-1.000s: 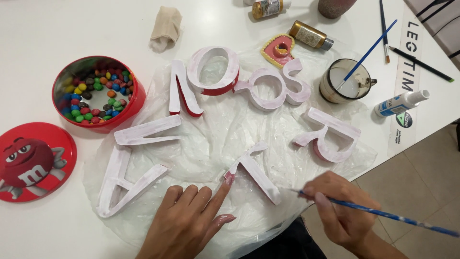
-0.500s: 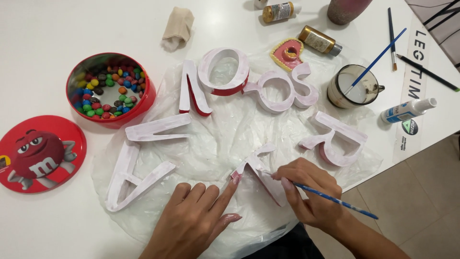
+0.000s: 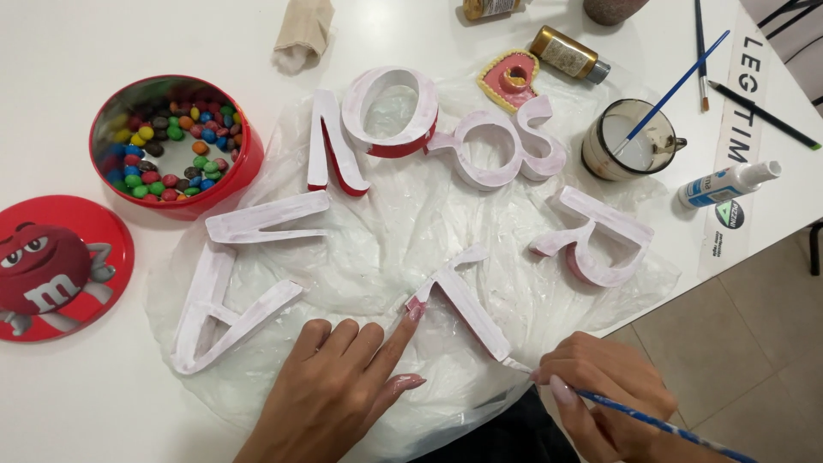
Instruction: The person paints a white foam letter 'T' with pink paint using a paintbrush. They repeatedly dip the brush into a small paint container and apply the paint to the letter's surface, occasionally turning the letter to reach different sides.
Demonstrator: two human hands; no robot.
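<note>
Since a moment ago the right hand (image 3: 609, 403) has slid back toward the near edge, so the tip of its thin blue-handled paintbrush (image 3: 660, 422) now meets the near right end of the white-painted T-shaped block letter (image 3: 459, 300) rather than its middle. That hand is pinched around the brush handle. The left hand (image 3: 343, 390) lies flat and open on the crinkled clear plastic sheet (image 3: 403, 231), its forefinger pressed against the T's left end (a patch of red shows there under the white). The T lies near the middle of the sheet, close to the near edge of the white bench (image 3: 86, 403). To its left lies a large white A-shaped letter (image 3: 236, 283), to its right a white R-shaped letter (image 3: 596, 236). Farther left stands a round red tin of coloured candies (image 3: 171, 141).
</note>
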